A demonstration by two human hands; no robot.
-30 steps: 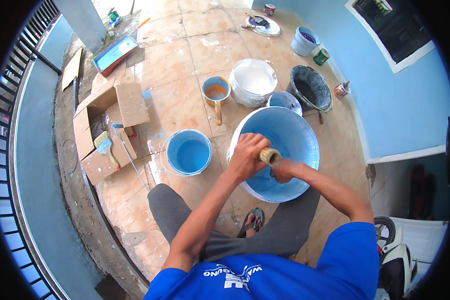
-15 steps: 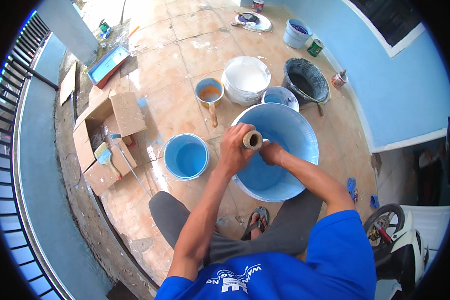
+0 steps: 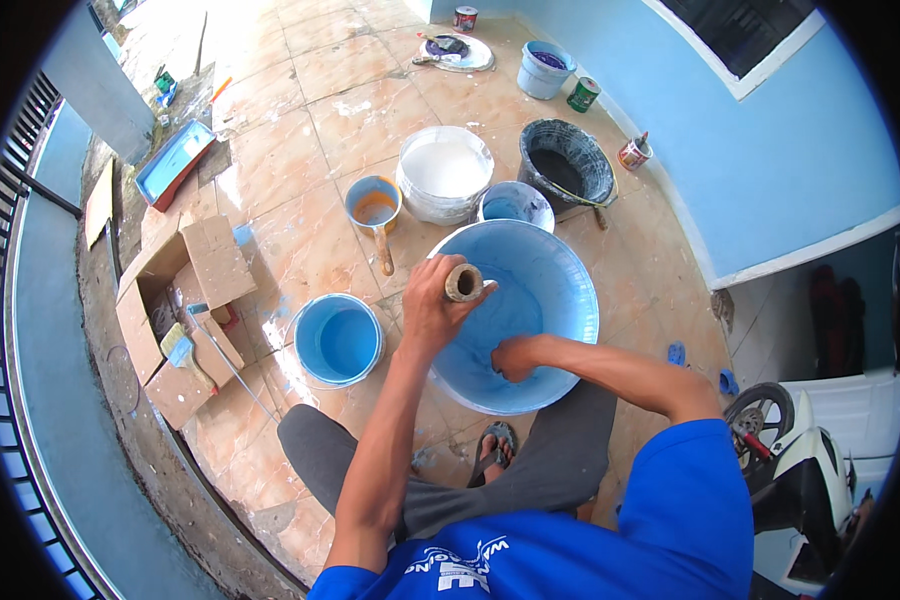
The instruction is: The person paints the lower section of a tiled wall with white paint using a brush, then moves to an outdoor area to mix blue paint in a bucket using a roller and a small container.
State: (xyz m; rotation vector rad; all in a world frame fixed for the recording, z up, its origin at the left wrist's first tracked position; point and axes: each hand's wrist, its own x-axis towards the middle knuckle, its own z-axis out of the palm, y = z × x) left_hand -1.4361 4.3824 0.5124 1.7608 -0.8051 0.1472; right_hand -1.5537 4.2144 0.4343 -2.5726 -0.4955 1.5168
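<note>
My left hand point(image 3: 432, 308) is wrapped round a brownish hollow tube point(image 3: 464, 283), its open end facing up. It holds the tube over the left side of a large blue tub point(image 3: 578, 285), which stands between my knees. The tube's lower part is hidden by my hand. Down inside the tub, my right hand point(image 3: 513, 358) has its fingers curled closed near the blue-smeared bottom; what they hold, if anything, is hidden. Left of the tub stands a bucket of blue paint point(image 3: 338, 335).
Beyond the tub are a white paint bucket point(image 3: 445, 175), a small pail point(image 3: 530, 200), a black bucket point(image 3: 582, 160) and a dipper point(image 3: 378, 205). At left, a cardboard box point(image 3: 218, 262) bears a paintbrush point(image 3: 182, 352); a paint tray point(image 3: 175, 160) lies behind it. A motorbike point(image 3: 805, 465) stands at right.
My right hand has left the tube's side and moved down toward me into the tub. My left hand, still gripping the tube, is now nearer the tub's left rim. The view has shifted slightly.
</note>
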